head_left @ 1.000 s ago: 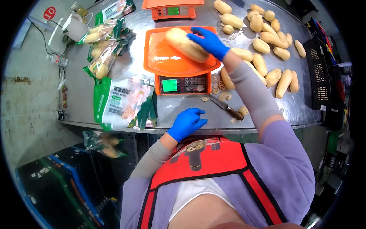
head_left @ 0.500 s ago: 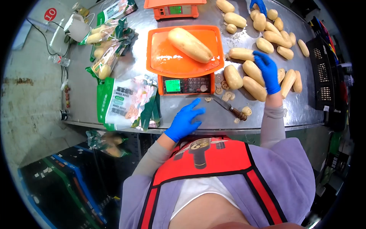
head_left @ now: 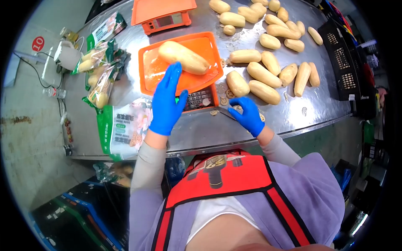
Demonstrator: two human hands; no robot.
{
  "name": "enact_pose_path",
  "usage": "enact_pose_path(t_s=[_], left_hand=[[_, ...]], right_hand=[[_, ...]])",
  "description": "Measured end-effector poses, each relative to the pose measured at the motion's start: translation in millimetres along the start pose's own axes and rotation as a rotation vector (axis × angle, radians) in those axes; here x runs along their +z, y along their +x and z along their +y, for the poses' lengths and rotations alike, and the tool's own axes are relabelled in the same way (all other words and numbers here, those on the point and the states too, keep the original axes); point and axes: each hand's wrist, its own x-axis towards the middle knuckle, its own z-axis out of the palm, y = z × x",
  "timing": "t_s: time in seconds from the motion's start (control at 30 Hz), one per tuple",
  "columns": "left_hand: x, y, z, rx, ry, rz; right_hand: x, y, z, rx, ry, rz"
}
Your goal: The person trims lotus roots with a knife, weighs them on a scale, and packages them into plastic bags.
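Observation:
A peeled lotus root [head_left: 184,57] lies on the orange tray [head_left: 146,77] of a scale. My left hand [head_left: 166,100], blue-gloved, is open with fingers stretched over the tray's front edge, fingertips close to the lotus root; whether they touch it cannot be told. It hides the scale's display. My right hand [head_left: 248,116], also gloved, is open with curved fingers, thumb and forefinger apart. It is over the knife, whose blade [head_left: 226,113] shows beside the thumb while the handle is hidden. Lotus root slices [head_left: 224,101] lie around these fingers.
Several loose lotus roots [head_left: 264,92] lie on the metal table [head_left: 201,140] to the right. A printed bag [head_left: 121,129] and filled bags [head_left: 102,85] are at left. A second orange scale [head_left: 167,21] stands behind; a black crate [head_left: 347,79] borders the right.
My left hand has moved up from the table to the scale's tray. My right hand has come away from the lotus roots, down and left to the knife. The whole view has shifted.

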Motion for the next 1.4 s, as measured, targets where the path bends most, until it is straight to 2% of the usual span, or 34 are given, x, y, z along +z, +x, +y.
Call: enact_pose_path(t_s=[0.07,0.1,0.17,0.3,0.33,0.4,0.47,0.53,0.57,0.6,0.67,0.73,0.8,0.83,0.87,0.93,0.97,1.0,1.07,1.1,1.17,1.2,1.27,1.4], left_hand=[[2,25,-3,0.068,0.216,-0.074],[6,36,-5,0.079,0.212,-0.083],[18,58,-6,0.149,0.703,-0.165],[39,84,-48,0.270,0.755,-0.314],[36,90,-45,0.287,0.755,-0.317],[30,103,-36,0.223,0.732,-0.486],[26,109,-19,0.222,0.685,-0.432],[17,107,8,0.106,0.270,-0.326],[20,102,18,0.046,-0.096,-0.284],[20,96,34,0.054,-0.098,-0.289],[18,82,72,-0.122,-0.528,-0.278],[23,64,82,-0.246,-0.692,-0.313],[30,47,82,-0.243,-0.663,-0.297],[34,39,81,-0.267,-0.644,-0.314],[37,35,82,-0.287,-0.625,-0.330],[44,29,84,-0.254,-0.603,-0.317],[50,25,81,-0.262,-0.587,-0.296],[55,22,80,-0.268,-0.571,-0.277],[59,20,85,-0.234,-0.511,-0.264],[61,20,87,-0.202,-0.448,-0.247],[70,17,86,-0.135,-0.373,-0.197],[74,17,86,-0.073,-0.297,-0.139],[75,16,90,-0.063,-0.285,-0.142],[74,16,89,-0.043,-0.242,-0.173]], right_hand=[[-7,-36,21,0.083,-0.303,-0.076],[-12,-50,25,0.092,-0.304,-0.066],[-21,-69,29,0.196,-0.445,-0.134],[-23,-81,39,0.221,-0.549,-0.115],[-26,-78,38,0.166,-0.546,-0.022],[-32,-78,41,0.116,-0.546,0.082],[-42,-79,49,0.068,-0.609,-0.029],[-43,-69,41,0.061,-0.587,-0.079],[-41,-64,37,0.049,-0.560,-0.132],[-35,-63,42,0.055,-0.562,-0.125],[-21,-61,58,0.064,-0.551,-0.335],[-32,-57,54,0.087,-0.563,-0.379],[-55,-67,50,0.242,-0.350,-0.238],[-69,-74,48,0.245,-0.180,-0.144],[-80,-75,43,0.243,-0.180,-0.151],[-101,-74,28,0.594,0.584,-0.040],[-107,-64,6,0.546,0.448,0.003],[-111,-53,-16,0.548,0.447,0.007],[-112,-33,-52,0.219,0.100,0.064],[-110,-26,-60,0.222,0.100,0.071],[-109,-11,-67,-0.126,-0.256,0.102],[-109,-7,-70,-0.125,-0.261,0.105],[-108,-3,-74,-0.198,-0.362,0.178],[-111,1,-78,-0.197,-0.360,0.155]])
